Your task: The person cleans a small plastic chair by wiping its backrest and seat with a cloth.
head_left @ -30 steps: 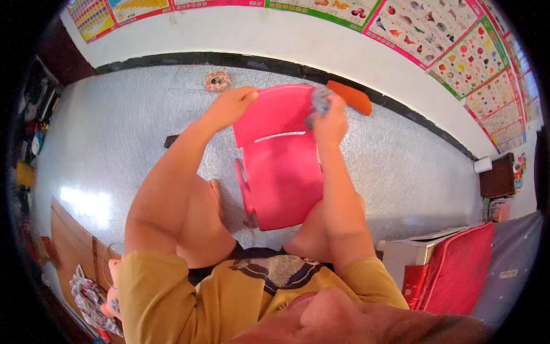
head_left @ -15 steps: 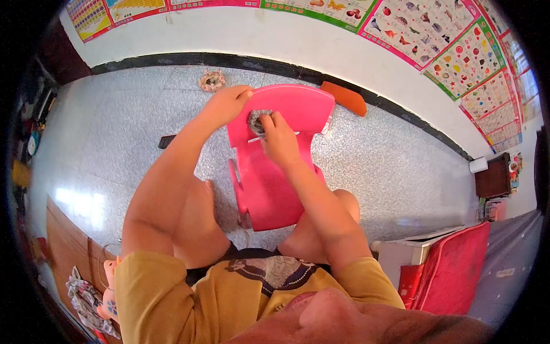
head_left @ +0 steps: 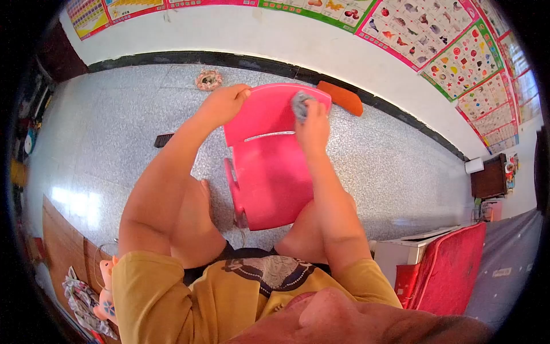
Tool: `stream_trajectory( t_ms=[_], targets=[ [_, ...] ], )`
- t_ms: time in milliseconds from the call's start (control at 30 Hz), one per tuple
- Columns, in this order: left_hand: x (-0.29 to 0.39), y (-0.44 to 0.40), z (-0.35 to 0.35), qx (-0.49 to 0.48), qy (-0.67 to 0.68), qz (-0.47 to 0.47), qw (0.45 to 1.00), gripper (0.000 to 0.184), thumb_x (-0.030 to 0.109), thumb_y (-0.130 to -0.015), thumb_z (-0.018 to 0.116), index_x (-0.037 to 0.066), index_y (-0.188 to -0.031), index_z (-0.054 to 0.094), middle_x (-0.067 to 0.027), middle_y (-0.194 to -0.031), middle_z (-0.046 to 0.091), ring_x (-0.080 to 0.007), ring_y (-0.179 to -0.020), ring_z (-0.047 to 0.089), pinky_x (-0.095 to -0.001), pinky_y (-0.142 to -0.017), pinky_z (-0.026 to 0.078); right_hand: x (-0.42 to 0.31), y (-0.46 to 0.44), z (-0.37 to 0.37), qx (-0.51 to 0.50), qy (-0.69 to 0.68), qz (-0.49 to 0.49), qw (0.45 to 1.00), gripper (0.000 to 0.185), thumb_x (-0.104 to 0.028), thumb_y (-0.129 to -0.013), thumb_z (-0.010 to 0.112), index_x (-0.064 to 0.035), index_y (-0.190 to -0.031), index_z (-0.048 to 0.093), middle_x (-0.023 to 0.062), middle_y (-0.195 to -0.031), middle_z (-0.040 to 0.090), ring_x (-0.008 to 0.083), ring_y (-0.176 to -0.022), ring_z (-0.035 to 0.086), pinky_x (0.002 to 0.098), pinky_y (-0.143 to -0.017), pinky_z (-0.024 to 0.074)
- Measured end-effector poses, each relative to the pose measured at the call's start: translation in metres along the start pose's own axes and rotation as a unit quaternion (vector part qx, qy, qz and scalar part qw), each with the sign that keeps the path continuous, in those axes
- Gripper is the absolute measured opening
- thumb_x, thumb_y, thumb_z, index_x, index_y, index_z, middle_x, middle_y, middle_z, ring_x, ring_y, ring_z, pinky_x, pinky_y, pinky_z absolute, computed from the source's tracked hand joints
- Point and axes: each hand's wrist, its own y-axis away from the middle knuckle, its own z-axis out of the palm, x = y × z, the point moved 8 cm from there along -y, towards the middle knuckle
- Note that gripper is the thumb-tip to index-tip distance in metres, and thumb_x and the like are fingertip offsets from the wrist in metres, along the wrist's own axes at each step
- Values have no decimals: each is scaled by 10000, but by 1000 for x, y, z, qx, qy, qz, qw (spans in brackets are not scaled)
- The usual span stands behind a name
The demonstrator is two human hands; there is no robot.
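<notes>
A small pink plastic chair (head_left: 269,166) stands between my knees, its backrest at the far side. My left hand (head_left: 228,104) is closed on the upper left corner of the backrest. In my right hand (head_left: 313,127) is a crumpled grey cloth (head_left: 300,106), pressed against the upper right part of the backrest. My right fingers are bent over the cloth and hide part of it.
An orange board (head_left: 342,98) lies by the wall behind the chair. Left of it on the floor are a woven ring-shaped item (head_left: 209,80) and a dark brush (head_left: 164,140). A red padded panel (head_left: 447,266) leans at my right.
My right hand has moved with the grey cloth from the left part of the backrest to its upper right. The left hand has kept its hold on the chair.
</notes>
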Motion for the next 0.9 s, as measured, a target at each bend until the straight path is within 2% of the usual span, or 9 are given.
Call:
stream_trajectory(
  t_ms=[67,167,267,367,433,533,633,800,900],
  targets=[
    [-4,-3,2,3,-2,7,1000,372,316,-1085,511,63,-1313,661,-231,-1189,714,-384,-1129,689,-447,-973,521,-30,12,23,-36,-32,-69,996,493,-72,-775,790,-107,-1216,571,193,-1152,612,425,-1016,661,494,-836,561],
    [-2,-2,1,14,-18,6,1000,374,319,-1084,508,64,-1311,662,-233,-1187,716,-389,-1124,690,-450,-974,522,-67,31,46,-103,-118,-84,984,500,-75,-760,794,-113,-1208,576,174,-1149,623,419,-1013,664,495,-833,564],
    [-4,-3,2,6,-30,-5,1000,374,314,-1082,510,61,-1311,662,-229,-1195,715,-391,-1135,685,-450,-981,521,-70,24,37,-157,-49,-75,984,476,-84,-773,789,-126,-1199,581,147,-1127,642,408,-1019,670,497,-834,563],
    [-9,-3,4,13,-24,0,1000,370,307,-1081,510,59,-1309,664,-226,-1205,712,-389,-1144,681,-449,-986,520,-27,1,17,-67,18,-27,997,442,-93,-790,780,-138,-1181,580,121,-1116,661,394,-1025,675,498,-836,560],
    [-4,0,2,7,-11,-2,1000,370,305,-1082,509,58,-1311,664,-225,-1209,712,-388,-1148,679,-449,-990,519,3,-10,-13,21,10,49,999,432,-87,-785,787,-136,-1164,583,125,-1129,668,386,-1026,676,497,-837,557],
    [1,2,-1,3,-20,1,1000,371,304,-1083,507,56,-1311,665,-224,-1209,713,-386,-1147,680,-448,-994,517,26,-14,-44,62,6,106,992,465,-87,-767,780,-139,-1186,585,158,-1119,644,410,-1025,663,506,-840,553],
    [0,0,1,8,-23,7,1000,373,306,-1085,504,55,-1308,667,-225,-1210,713,-388,-1146,680,-450,-997,514,30,-10,-37,56,21,86,995,464,-82,-769,777,-129,-1184,575,172,-1126,641,417,-1034,658,504,-842,553],
    [-5,-3,3,18,-12,16,1000,370,318,-1081,498,72,-1295,672,-228,-1183,716,-408,-1121,681,-468,-972,521,-19,11,18,-53,9,-35,998,437,-47,-781,731,-115,-1182,569,188,-1112,631,421,-1025,659,524,-833,560],
    [-5,-3,2,32,-16,19,999,361,325,-1073,492,98,-1287,673,-229,-1145,721,-430,-1090,678,-490,-938,527,-51,27,46,-119,-39,-45,991,421,-41,-794,719,-108,-1183,571,185,-1106,637,416,-1007,668,535,-830,560]
  ],
)
